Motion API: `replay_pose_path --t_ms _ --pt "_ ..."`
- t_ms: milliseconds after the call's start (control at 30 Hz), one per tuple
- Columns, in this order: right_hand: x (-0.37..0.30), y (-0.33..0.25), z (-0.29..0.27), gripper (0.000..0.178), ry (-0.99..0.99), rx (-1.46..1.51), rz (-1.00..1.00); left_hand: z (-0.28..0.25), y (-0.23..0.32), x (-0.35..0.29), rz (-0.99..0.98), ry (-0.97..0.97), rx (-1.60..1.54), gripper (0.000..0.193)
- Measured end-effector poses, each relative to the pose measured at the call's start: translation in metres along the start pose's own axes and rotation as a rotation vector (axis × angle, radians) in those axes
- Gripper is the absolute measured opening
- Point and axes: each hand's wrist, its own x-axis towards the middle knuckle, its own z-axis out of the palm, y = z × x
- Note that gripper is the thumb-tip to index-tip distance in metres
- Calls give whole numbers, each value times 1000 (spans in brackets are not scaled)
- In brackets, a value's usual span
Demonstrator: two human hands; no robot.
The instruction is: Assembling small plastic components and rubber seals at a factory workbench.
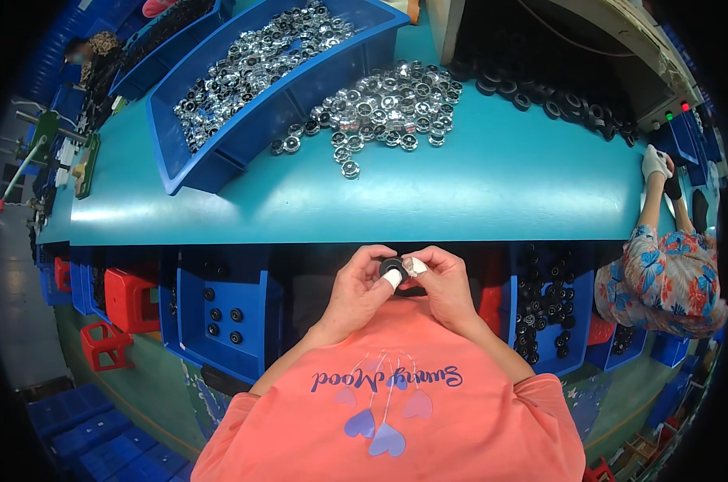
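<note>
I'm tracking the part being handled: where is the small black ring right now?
In the head view, the small black ring sits centre frame, pinched between the left hand and right hand, just below the near edge of the teal table.

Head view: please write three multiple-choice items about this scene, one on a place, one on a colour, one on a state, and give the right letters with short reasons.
1. Where does the loose heap of shiny silver parts lie?
A. on the teal table
B. on the floor
C. on the person's lap

2. What colour is the big bin on the table?
A. red
B. blue
C. yellow

3. How is the small black ring held?
A. lying alone on the table
B. by the left hand only
C. between both hands, the right hand too

Answers: 1 A, the heap rests on the tabletop. 2 B, its walls are blue. 3 C, fingers of both hands meet on it.
</note>
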Motion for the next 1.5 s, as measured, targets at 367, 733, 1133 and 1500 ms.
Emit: replay_pose_path --t_ms 367,733,1133,1500 --pt "4 -4 3 20 -16 162 101 -1 -10 -1 75 -68 -69 61" --pt "3 -7 4 20 -39 88 144 -5 -12 -1 99 -52 107 60" --pt "0 -3 -1 24 -67 -32 168 5 12 -4 391 191 891 56" --pt "1 -4 -2 24 -128 -67 176 5 15 -6 296 211 799 49"
